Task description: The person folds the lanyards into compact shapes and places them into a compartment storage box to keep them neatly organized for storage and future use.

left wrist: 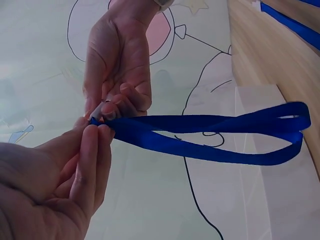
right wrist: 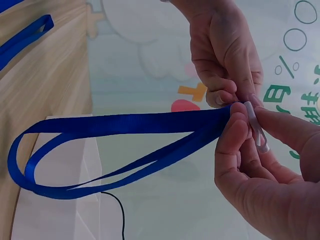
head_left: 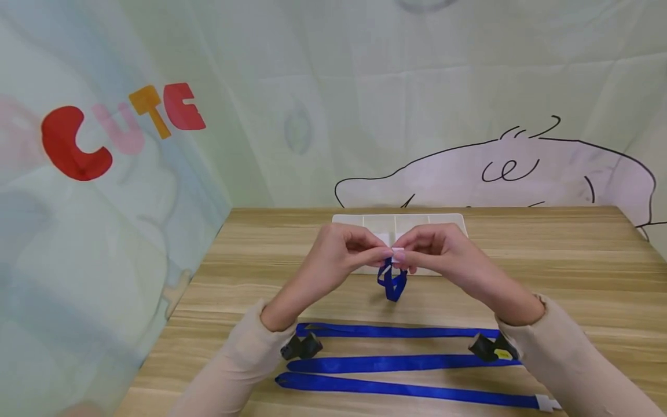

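Both hands meet over the table and hold a folded blue lanyard (head_left: 394,288) with a white plastic clip (head_left: 398,253). My left hand (head_left: 333,252) pinches the blue strap right beside the clip. Between thumb and fingers, my right hand (head_left: 449,250) grips the white clip, whose looped end (right wrist: 261,137) sticks out in the right wrist view. From the fingertips the strap (left wrist: 210,152) hangs in long loops, seen sideways in both wrist views. The fingers partly hide where strap and clip join.
Behind the hands, a white divided tray (head_left: 411,219) stands near the table's back edge. Nearer the body lie three more blue lanyards: a far one (head_left: 391,332), a middle one (head_left: 396,364) and a near one (head_left: 417,392) with a white clip (head_left: 546,403). A printed cloth (head_left: 312,116) surrounds the table.
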The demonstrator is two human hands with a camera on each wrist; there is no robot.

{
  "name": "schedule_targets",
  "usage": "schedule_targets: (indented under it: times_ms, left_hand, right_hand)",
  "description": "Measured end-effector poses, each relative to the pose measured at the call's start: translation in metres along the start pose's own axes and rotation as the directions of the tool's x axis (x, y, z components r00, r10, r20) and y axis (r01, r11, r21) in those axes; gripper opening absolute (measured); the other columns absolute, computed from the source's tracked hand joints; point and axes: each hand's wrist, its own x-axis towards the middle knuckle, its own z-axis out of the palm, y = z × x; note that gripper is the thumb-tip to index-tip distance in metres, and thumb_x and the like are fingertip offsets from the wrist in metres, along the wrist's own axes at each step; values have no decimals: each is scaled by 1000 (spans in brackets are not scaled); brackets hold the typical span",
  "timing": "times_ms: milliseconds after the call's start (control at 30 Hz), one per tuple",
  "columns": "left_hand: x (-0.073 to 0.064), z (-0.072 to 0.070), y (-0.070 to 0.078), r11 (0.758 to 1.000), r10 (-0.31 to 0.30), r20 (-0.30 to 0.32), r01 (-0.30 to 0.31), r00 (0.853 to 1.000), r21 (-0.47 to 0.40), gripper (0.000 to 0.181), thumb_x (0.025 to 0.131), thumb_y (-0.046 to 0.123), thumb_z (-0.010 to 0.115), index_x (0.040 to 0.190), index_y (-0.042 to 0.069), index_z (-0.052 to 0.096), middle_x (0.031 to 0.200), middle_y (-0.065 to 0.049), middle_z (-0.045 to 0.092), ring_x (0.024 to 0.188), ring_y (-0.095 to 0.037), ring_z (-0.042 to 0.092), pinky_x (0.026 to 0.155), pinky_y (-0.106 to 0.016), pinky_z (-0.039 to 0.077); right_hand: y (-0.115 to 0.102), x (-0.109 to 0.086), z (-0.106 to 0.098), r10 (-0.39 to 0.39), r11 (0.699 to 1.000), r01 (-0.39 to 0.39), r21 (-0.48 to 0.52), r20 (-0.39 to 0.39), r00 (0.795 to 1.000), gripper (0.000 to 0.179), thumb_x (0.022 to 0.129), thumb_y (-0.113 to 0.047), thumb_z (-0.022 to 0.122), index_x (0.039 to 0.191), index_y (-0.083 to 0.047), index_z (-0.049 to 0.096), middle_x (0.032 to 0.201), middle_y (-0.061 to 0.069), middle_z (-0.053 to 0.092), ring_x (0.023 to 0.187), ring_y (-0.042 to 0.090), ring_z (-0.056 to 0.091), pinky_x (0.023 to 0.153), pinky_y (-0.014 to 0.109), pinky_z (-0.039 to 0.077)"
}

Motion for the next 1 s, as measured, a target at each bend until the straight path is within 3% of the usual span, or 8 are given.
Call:
schedule_targets:
  times_ms: [100,400,700,867,1000]
  left_hand:
    - [-1,0,0,1000,3,0,-3,1000,25,13,91,18,74,92,6,79,82,2,74,72,-8,70,67,-27,59]
    - [-4,1,2,996,33,26,-36,999,84,16,95,13,69,103,4,78,95,-3,75,85,-12,71,75,-22,58]
    - [-1,6,-1,986,122,-43,-116,992,117,9,91,12,73,95,6,79,90,0,75,79,-14,72,71,-21,58]
    - [-1,7,-1,985,132,-62,-124,989,117,8,89,9,74,95,6,79,91,-1,74,80,-8,70,73,-21,58]
    - [-3,11,-1,971,157,-72,-140,985,195,10,90,8,73,97,6,79,92,0,74,84,-5,68,76,-18,56]
  right_hand:
    - [0,0,1,3,1000,-3,3,-18,1000,17,97,-15,68,108,-3,70,90,10,72,79,29,64,76,33,56]
    - [1,0,0,33,999,-32,18,-68,997,17,97,-17,68,107,-2,69,87,11,71,79,26,64,79,34,54]
    - [-2,1,4,54,997,-49,54,-111,992,21,96,-13,68,108,4,68,93,17,72,84,28,67,80,31,57]
    - [-2,3,5,52,997,-44,68,-126,991,20,96,-8,68,106,8,69,90,15,72,81,23,66,78,29,56]
    - [-1,4,5,48,996,-38,78,-134,990,20,95,-6,68,105,11,69,87,11,72,78,21,64,78,27,55]
